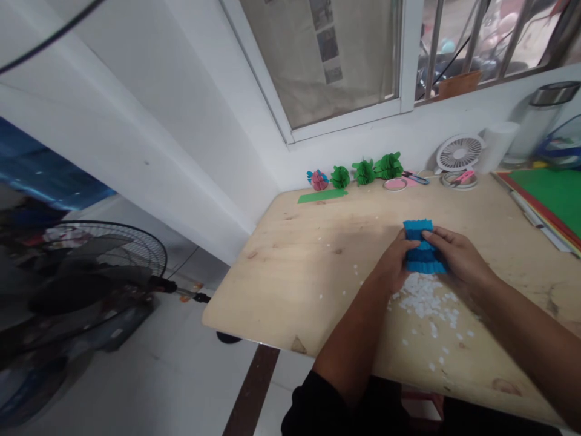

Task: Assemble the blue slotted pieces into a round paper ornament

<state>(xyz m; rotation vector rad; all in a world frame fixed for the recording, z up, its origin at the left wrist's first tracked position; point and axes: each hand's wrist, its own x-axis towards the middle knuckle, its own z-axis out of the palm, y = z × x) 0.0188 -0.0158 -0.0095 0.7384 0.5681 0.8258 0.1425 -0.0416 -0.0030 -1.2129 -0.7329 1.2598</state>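
Observation:
A piece of blue pleated paper (420, 255) is held between my two hands, above the wooden table. My left hand (396, 259) grips its left side, thumb lying across the front. On the right side my right hand (454, 251) holds it, with the thumb pressed on the upper part. Fingers behind the paper are hidden. Just below it, many small white paper scraps (426, 300) lie scattered on the table (290, 272). Toward the wall stand a pink and blue paper figure (319, 180) and several green paper figures (364, 172).
A green paper strip (321, 196) lies near the back edge. Behind my right hand are a cutter knife (416, 177), tape rolls (395, 184), pink scissors (463, 178) and a small white fan (460, 151). Coloured sheets (551, 194) lie at right; a large floor fan (113, 242) stands left.

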